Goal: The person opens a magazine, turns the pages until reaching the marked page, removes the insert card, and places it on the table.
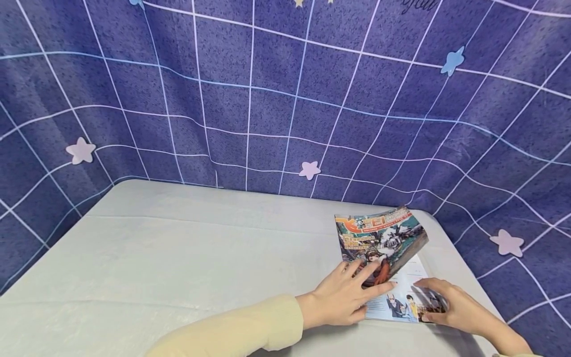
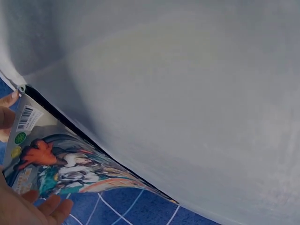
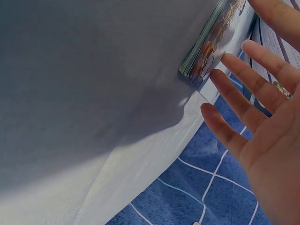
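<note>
A magazine with a colourful illustrated cover (image 1: 388, 243) lies at the right end of the table. Its cover is lifted and slanted, and a printed page (image 1: 392, 305) with cartoon figures shows beneath. My left hand (image 1: 341, 295) is at the cover's lower left, fingers spread and extended against it. At the page's right edge is my right hand (image 1: 455, 305), thumb and forefinger apart at the lower right corner. In the right wrist view the right hand's fingers (image 3: 253, 89) look straight beside the page stack (image 3: 211, 47). The left wrist view shows a barcode (image 2: 29, 118) on the cover.
A pale cloth covers the table (image 1: 178, 248), with shallow creases across it. Behind and to the right hangs a blue curtain (image 1: 267, 99) with a white grid and star shapes. The magazine lies near the table's right edge.
</note>
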The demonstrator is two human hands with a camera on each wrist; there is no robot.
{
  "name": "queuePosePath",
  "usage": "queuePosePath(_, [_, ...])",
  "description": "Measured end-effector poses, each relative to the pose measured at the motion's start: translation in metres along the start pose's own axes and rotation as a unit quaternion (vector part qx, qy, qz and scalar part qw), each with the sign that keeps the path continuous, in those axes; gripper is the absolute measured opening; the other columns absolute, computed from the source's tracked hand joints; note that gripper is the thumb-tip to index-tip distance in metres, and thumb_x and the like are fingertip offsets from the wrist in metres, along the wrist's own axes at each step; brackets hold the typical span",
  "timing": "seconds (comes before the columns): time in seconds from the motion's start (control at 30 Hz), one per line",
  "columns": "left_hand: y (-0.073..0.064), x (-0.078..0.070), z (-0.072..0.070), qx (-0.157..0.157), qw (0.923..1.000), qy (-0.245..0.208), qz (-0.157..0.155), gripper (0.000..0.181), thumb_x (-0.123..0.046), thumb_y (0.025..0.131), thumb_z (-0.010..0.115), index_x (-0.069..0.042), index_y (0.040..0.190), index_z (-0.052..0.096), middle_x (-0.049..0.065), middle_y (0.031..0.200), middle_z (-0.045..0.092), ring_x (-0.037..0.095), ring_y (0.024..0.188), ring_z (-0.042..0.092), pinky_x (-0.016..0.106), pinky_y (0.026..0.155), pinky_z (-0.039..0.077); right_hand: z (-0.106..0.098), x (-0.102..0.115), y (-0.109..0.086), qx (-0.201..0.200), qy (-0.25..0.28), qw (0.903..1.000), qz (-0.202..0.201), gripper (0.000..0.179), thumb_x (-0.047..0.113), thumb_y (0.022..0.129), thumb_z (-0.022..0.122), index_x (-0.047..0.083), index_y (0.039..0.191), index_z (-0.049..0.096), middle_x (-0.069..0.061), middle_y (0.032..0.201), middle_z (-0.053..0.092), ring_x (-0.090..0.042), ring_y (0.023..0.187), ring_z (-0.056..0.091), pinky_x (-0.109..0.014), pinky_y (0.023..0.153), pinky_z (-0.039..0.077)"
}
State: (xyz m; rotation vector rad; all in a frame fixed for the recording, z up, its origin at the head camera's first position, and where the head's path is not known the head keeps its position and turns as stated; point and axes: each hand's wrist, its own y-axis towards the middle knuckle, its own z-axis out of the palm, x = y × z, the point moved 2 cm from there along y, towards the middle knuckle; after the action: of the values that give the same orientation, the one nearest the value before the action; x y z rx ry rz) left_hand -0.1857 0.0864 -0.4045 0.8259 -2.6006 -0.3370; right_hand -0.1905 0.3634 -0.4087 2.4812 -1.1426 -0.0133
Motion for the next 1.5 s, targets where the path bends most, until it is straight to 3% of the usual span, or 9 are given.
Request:
queuePosePath(0.3, [-0.002, 0.002, 0.001, -0.033, 0.9989, 0.034, -0.008, 0.069, -0.057, 0.081, 0.046, -0.035, 0.143, 0.023, 0.009, 0.152, 0.011, 0.034, 0.132, 0.027, 0.042, 0.098, 0.035, 0.001, -0.002, -0.002, -0.005, 0.006, 0.9998, -0.017, 0.061, 0.025, 0.048, 0.087, 0.012, 0.103, 0.063, -0.002, 0.098, 0.063, -0.002, 0.095, 0.054, -0.001, 0.085, 0.025])
queuePosePath(0.5, [-0.003, 0.003, -0.002, -0.050, 0.9983, 0.023, -0.015, 0.066, -0.058, 0.079, 0.050, -0.032, 0.138, 0.032, 0.011, 0.154, 0.003, 0.036, 0.135, 0.019, 0.044, 0.101, 0.032, 0.001, -0.003, -0.003, -0.001, -0.002, 1.0000, -0.007, 0.062, 0.029, 0.049, 0.086, 0.011, 0.103, 0.063, -0.005, 0.100, 0.062, -0.003, 0.096, 0.053, 0.000, 0.086, 0.023])
queuePosePath(0.7, [-0.004, 0.005, -0.005, -0.073, 0.9971, 0.013, -0.014, 0.059, -0.053, 0.080, 0.052, -0.028, 0.131, 0.038, 0.009, 0.154, 0.000, 0.036, 0.139, 0.006, 0.048, 0.105, 0.027, 0.002, -0.004, -0.002, -0.018, -0.014, 0.9991, -0.035, 0.060, 0.026, 0.047, 0.087, 0.011, 0.100, 0.064, -0.004, 0.097, 0.063, -0.006, 0.093, 0.055, 0.000, 0.087, 0.024])
queuePosePath(0.87, [-0.006, 0.006, -0.005, -0.070, 0.9960, 0.054, -0.011, 0.053, -0.054, 0.083, 0.046, -0.027, 0.128, 0.039, 0.007, 0.154, 0.000, 0.036, 0.140, 0.001, 0.048, 0.107, 0.024, 0.002, -0.004, -0.002, -0.017, -0.013, 0.9990, -0.041, 0.056, 0.027, 0.047, 0.086, 0.013, 0.097, 0.065, -0.004, 0.097, 0.062, -0.005, 0.094, 0.054, 0.000, 0.088, 0.023])
queuePosePath(1.0, [-0.006, 0.007, -0.005, -0.079, 0.9928, 0.090, -0.006, 0.049, -0.056, 0.085, 0.039, -0.027, 0.125, 0.039, 0.008, 0.154, 0.004, 0.033, 0.141, 0.003, 0.048, 0.109, 0.017, 0.001, -0.004, -0.003, -0.005, -0.008, 0.9995, -0.029, 0.056, 0.034, 0.048, 0.085, 0.015, 0.098, 0.065, -0.004, 0.099, 0.062, -0.003, 0.096, 0.053, 0.000, 0.086, 0.023])
queuePosePath(1.17, [-0.005, 0.010, -0.007, -0.088, 0.9907, 0.103, -0.002, 0.046, -0.056, 0.086, 0.036, -0.025, 0.120, 0.041, 0.009, 0.153, 0.012, 0.029, 0.142, 0.005, 0.047, 0.111, 0.008, 0.001, -0.003, -0.004, -0.001, 0.002, 0.9996, -0.029, 0.059, 0.036, 0.047, 0.085, 0.015, 0.098, 0.065, -0.005, 0.101, 0.061, -0.003, 0.097, 0.052, 0.001, 0.088, 0.021])
queuePosePath(1.5, [-0.007, 0.014, -0.009, -0.088, 0.9886, 0.122, 0.007, 0.045, -0.056, 0.088, 0.033, -0.025, 0.120, 0.043, 0.006, 0.146, 0.032, 0.028, 0.140, 0.015, 0.047, 0.110, 0.014, 0.002, -0.001, -0.004, 0.015, -0.012, 0.9997, -0.017, 0.059, 0.038, 0.046, 0.085, 0.017, 0.098, 0.065, -0.003, 0.103, 0.060, -0.004, 0.096, 0.052, 0.001, 0.086, 0.022])
